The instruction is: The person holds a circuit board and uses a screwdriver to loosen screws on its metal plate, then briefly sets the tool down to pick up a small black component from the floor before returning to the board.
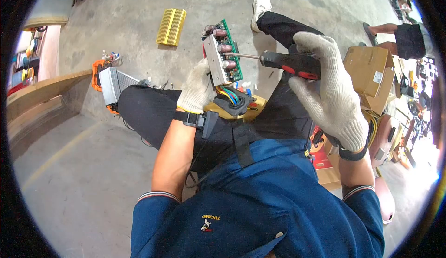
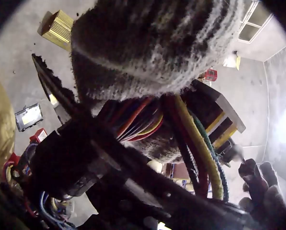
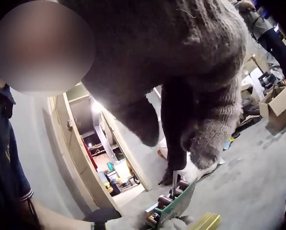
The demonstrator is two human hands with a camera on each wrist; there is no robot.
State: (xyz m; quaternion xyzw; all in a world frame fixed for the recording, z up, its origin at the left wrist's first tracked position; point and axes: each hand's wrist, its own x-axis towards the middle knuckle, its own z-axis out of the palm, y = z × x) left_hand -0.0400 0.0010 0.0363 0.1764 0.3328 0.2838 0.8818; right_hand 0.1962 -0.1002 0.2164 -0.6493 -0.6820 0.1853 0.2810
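Observation:
A green circuit board with brown cylindrical parts and a pale metal plate is held up in my gloved left hand, which grips its lower left side. Coloured wires hang below it; the left wrist view shows the wires under the glove. My gloved right hand holds a black and red screwdriver, fingers round the handle. Its shaft reaches in among the cylindrical parts. In the right wrist view the board lies below the right glove; whether the tip touches a screw, I cannot tell.
On the floor ahead lies a gold finned case. A silver finned unit with orange ends is beside my left knee. At the right stand a cardboard box and scattered goods, with another person's legs beyond.

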